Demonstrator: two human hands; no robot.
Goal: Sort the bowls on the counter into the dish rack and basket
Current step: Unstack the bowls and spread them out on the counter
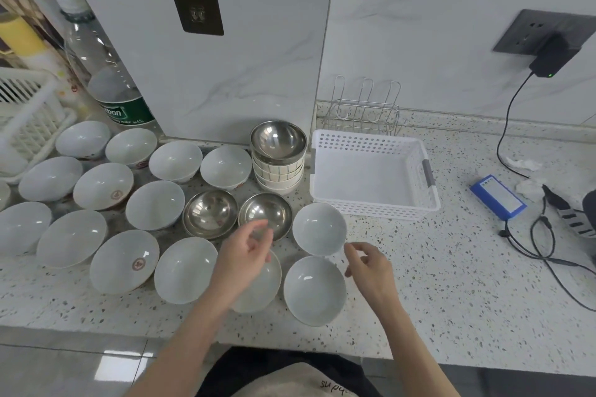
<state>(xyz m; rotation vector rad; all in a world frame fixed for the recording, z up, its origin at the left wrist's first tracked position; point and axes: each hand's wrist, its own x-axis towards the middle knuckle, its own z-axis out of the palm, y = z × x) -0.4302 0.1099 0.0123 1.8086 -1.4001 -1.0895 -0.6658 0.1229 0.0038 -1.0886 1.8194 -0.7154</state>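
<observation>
Standing at far left on the speckled counter (451, 284): a white plastic rack (29, 119) and, beside it, a large clear water bottle (103, 74) with a green label. Spreading across the left and middle of the counter: white ceramic bowls (103, 185), all upright and crowded rim to rim, two showing a red emblem inside. Sitting among them side by side: two steel bowls (210, 213), the right one partly covered by fingers. Rising behind these: a stack of striped bowls (279, 174) topped by another steel bowl (278, 142). Hovering over the front row: the left hand (243, 256), fingers loosely curled, grasping nothing, hiding part of a white bowl beneath it. Resting just right of that hand: two more white bowls (319, 229), one behind the other. Hanging beside them: the right hand (371, 263), fingers half bent, empty. Lying behind that hand: a white perforated basket (371, 142), holding no bowls. Standing behind the basket against the wall: a wire dish rack (366, 113), also bare. Trailing at far right: a blue battery pack (498, 196) and black cables (548, 251).
</observation>
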